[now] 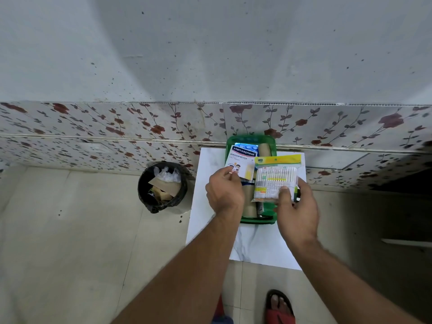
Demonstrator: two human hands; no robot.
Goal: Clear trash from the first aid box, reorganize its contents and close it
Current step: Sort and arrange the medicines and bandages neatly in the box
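A green first aid box (257, 220) stands open on a small white table (261, 244). Above the box, my left hand (225, 192) pinches the lower corner of a white Hansaplast plaster box (240, 160). My right hand (296, 211) holds a clear packet of cotton buds (274, 181) with a yellow header by its lower edge. Brown bandage rolls (249, 208) lie inside the box, partly hidden by my hands. Another roll (265, 149) and a blue blister pack (245, 145) show at the far end.
A black bin (161, 187) lined with a bag holds cardboard scraps and plastic, on the floor left of the table. A floral-tiled wall (117, 127) runs behind. My sandalled foot (279, 307) is on the tiled floor below the table.
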